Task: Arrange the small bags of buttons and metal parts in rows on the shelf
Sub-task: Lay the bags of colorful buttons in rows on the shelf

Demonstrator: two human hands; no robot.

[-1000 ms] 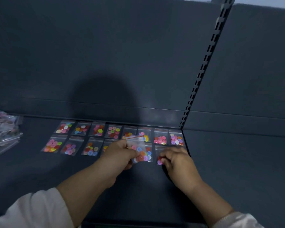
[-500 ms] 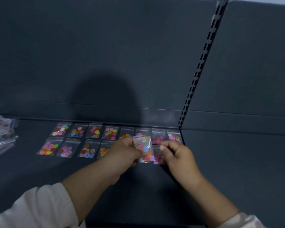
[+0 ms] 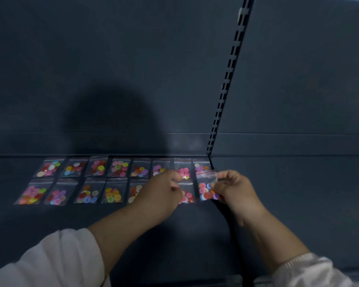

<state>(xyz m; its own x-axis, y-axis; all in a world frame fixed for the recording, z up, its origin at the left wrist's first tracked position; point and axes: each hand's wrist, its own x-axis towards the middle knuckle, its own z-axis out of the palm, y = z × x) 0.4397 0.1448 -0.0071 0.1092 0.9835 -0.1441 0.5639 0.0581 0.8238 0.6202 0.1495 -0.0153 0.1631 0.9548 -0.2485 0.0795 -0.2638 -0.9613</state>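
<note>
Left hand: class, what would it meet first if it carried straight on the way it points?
Likely the pink-button bag in the back row, just beyond the left hand; if it travels above the shelf, the held bag in the right hand instead. Depth is unclear.

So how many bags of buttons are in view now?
15. Eight lie in the back row. Six lie in the front row; the right hand pinches a seventh bag at its right end. The left hand may hide another.
</note>
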